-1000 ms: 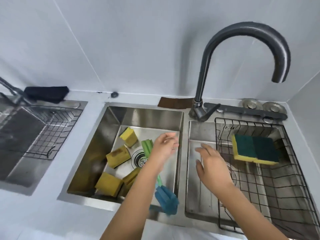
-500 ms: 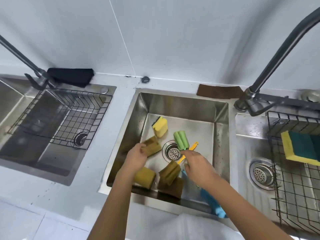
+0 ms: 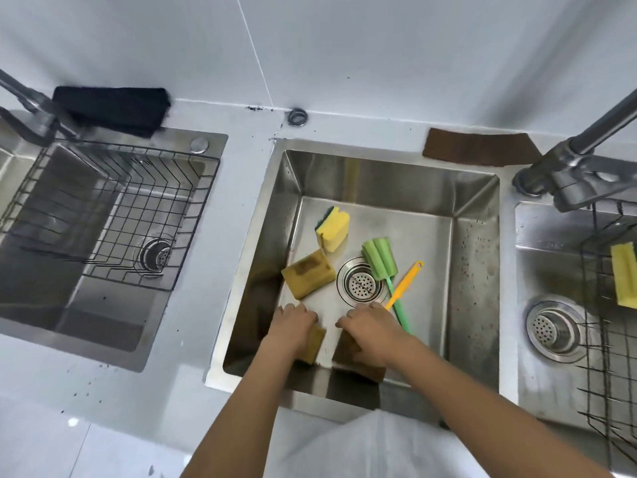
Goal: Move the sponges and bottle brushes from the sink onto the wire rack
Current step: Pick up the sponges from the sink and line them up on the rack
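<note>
**Most of the load is in the sink**

White counter, steel sink. Your left hand clamps a sponge; your right hand presses a brown one. Two more sponges and two brushes lie by the drain. One sponge sits on the rack.

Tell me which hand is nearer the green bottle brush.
Right. The right hand sits just beside the green bottle brush handle, near its lower end. The left hand is farther off, across the drain.
</note>
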Motion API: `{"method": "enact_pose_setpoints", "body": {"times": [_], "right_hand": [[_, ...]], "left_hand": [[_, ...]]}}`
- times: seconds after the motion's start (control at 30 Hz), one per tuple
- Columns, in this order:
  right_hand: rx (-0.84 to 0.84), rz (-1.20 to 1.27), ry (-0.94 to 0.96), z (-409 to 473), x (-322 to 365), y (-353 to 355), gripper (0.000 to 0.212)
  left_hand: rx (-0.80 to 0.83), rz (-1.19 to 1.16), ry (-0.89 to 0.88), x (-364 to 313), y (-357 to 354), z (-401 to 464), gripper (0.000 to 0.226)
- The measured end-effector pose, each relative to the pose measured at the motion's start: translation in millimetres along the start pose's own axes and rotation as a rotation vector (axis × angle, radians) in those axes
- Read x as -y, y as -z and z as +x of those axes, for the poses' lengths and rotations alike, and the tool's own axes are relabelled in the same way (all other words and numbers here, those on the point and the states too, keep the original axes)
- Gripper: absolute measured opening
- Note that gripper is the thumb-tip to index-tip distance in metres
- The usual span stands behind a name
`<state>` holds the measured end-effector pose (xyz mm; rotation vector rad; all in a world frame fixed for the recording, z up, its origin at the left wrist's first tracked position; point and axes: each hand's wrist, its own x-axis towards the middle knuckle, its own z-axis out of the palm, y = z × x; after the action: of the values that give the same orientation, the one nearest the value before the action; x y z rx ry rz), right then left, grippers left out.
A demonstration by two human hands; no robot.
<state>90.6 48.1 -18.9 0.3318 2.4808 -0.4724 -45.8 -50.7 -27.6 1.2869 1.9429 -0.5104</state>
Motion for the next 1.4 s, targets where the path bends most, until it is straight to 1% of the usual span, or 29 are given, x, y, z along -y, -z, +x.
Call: {"method": "enact_pose_setpoints", "body": {"times": [0.07, 0.2, 0.27, 0.37, 0.43, 0.5, 0.57, 0.63, 0.7, 0.77, 0.8, 0.87, 0.97, 1.03, 1.1, 1.17, 1.2, 1.3, 1.33, 1.4], "right_hand": [[0.038, -0.038, -0.072, -1.2, -10.5, -2.4, 0.051], [0.179, -0.158, -0.181, -1.6, -23.0, -4.7, 0.058], [0.226, -0.163, -0.218, 0.7, -22.3, -6.7, 0.059], [0.205, -0.077, -0.288, 4.8, -19.2, -10.4, 0.060], [0.164, -0.008, -0.314, 5.8, -18.1, -11.7, 0.065], [0.164, 0.038, -0.311, 4.8, -20.5, -11.1, 0.069], [0.181, 0.113, -0.296, 1.7, -25.4, -9.3, 0.063], [0.167, 0.231, -0.299, -2.1, -31.0, -7.2, 0.055], [0.105, 0.367, -0.326, -5.5, -35.3, -5.6, 0.056], [0.020, 0.509, -0.356, -8.4, -40.1, -3.0, 0.057], [-0.015, 0.572, -0.368, -9.9, -42.9, -0.4, 0.061], [-0.078, 0.668, -0.362, -15.2, -48.0, 7.5, 0.071], [-0.200, 0.735, -0.347, -25.8, -55.4, 21.7, 0.066], [-0.315, 0.802, -0.366, -38.0, -56.6, 32.3, 0.058], [-0.415, 0.988, -0.378, -49.2, -58.3, 39.9, 0.048], [-0.478, 1.214, -0.353, -62.7, -55.2, 48.8, 0.048], [-0.517, 1.275, -0.345, -67.4, -54.0, 50.4, 0.051], [-0.710, 1.218, -0.372, -84.5, -51.4, 52.9, 0.057], [-0.758, 1.243, -0.365, -91.8, -50.7, 53.3, 0.057], [-0.799, 1.382, -0.316, -103.5, -50.2, 52.0, 0.056]], "left_hand": [[0.013, 0.060, 0.004, -3.1, -1.5, 4.8, 0.041], [0.015, 0.071, 0.041, -6.5, -2.7, 11.4, 0.040], [0.026, 0.080, 0.051, -4.5, -3.0, 13.1, 0.041], [0.066, 0.042, 0.068, -1.1, -2.4, 15.4, 0.043], [0.082, 0.001, 0.086, 1.8, -1.8, 15.2, 0.039], [0.067, -0.043, 0.093, 5.6, -1.1, 14.3, 0.033], [0.038, -0.105, 0.095, 10.2, 1.4, 12.8, 0.034], [0.051, -0.179, 0.090, 15.5, 5.3, 12.4, 0.047], [0.118, -0.314, 0.075, 19.4, 11.3, 11.1, 0.065], [0.162, -0.509, 0.075, 20.8, 19.5, 9.0, 0.077], [0.160, -0.598, 0.082, 20.8, 23.6, 7.7, 0.079], [0.106, -0.738, 0.098, 20.1, 31.8, 3.1, 0.078], [0.028, -0.948, 0.100, 21.8, 43.7, -2.6, 0.079], [-0.003, -1.072, 0.071, 22.2, 52.5, -9.8, 0.073], [-0.026, -1.197, 0.070, 20.9, 59.7, -14.0, 0.065], [-0.054, -1.332, 0.104, 17.0, 67.4, -22.3, 0.061], [-0.056, -1.394, 0.100, 14.9, 70.6, -25.6, 0.057], [-0.043, -1.572, -0.007, 6.6, 80.4, -39.3, 0.035], [-0.044, -1.639, -0.042, 2.5, 83.9, -44.8, 0.031], [-0.050, -1.762, -0.090, -5.3, 89.4, -53.3, 0.030]]}}
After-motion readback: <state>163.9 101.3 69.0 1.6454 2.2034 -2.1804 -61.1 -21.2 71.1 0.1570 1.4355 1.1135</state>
